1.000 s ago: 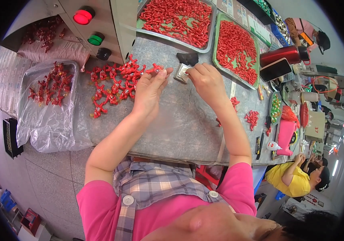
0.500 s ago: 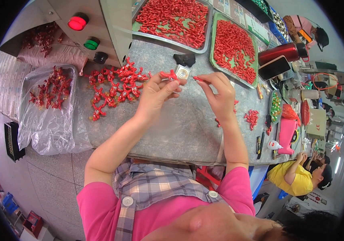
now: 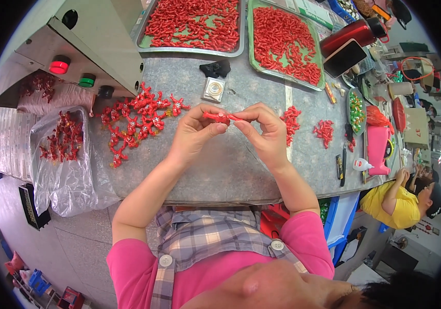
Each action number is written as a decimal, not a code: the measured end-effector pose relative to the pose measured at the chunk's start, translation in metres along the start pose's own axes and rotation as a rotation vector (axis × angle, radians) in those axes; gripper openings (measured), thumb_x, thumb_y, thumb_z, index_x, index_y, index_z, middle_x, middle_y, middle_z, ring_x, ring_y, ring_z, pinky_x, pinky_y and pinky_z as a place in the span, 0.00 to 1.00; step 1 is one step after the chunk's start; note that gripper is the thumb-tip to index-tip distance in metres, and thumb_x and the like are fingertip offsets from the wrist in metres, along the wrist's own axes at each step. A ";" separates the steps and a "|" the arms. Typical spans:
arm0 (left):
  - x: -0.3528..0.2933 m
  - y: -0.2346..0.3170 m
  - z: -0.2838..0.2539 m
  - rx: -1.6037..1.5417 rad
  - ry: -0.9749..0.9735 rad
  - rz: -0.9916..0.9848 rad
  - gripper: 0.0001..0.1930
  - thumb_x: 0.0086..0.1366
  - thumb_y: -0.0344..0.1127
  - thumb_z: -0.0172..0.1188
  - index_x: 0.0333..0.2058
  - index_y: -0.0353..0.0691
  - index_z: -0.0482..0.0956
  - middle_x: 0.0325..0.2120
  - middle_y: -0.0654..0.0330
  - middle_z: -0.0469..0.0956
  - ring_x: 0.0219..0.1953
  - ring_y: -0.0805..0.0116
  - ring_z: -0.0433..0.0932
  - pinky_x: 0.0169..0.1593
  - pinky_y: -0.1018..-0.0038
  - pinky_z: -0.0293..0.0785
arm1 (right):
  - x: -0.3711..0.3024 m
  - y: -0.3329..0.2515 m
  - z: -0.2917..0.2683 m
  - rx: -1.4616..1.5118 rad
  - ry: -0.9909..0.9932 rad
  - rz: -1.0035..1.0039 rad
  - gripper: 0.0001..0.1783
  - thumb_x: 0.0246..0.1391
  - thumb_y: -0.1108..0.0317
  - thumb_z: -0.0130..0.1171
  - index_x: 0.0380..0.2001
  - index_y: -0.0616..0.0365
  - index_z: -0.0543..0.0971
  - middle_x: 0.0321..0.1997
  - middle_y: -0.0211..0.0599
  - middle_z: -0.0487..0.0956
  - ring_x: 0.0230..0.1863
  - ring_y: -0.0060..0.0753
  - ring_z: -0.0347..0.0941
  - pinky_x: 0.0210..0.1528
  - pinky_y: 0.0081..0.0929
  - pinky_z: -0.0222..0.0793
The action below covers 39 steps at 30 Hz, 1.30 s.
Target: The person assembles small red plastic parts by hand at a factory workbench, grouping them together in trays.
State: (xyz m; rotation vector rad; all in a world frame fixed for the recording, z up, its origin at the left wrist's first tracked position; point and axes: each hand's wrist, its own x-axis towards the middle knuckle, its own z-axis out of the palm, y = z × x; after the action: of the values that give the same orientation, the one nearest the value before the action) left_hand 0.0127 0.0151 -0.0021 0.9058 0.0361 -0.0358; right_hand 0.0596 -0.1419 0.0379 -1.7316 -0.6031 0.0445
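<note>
from the head view, i see the red figure (image 3: 217, 117) held over the grey worktop (image 3: 220, 175): the left hand (image 3: 192, 135) has thumb and fingers clamped on its body, and the right hand (image 3: 264, 133) pinches a slim red piece (image 3: 234, 118) that seems to meet its side. i'd judge the figure light, stiff and slightly slippery, its thin limbs fragile, so best gripped by the thick middle. half a second ago the hands were apart; now their fingertips come together.
</note>
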 end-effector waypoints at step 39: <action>-0.010 -0.002 0.000 0.542 -0.143 0.187 0.09 0.47 0.22 0.63 0.29 0.38 0.79 0.33 0.57 0.78 0.38 0.71 0.76 0.42 0.77 0.70 | -0.021 0.005 -0.016 -0.245 -0.122 -0.365 0.11 0.33 0.74 0.66 0.26 0.58 0.78 0.25 0.32 0.74 0.27 0.33 0.70 0.26 0.26 0.64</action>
State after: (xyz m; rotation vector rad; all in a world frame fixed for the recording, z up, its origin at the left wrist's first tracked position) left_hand 0.0024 0.0145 -0.0031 1.4423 -0.2005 0.0679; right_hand 0.0487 -0.1654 0.0314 -1.8359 -1.0424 -0.1886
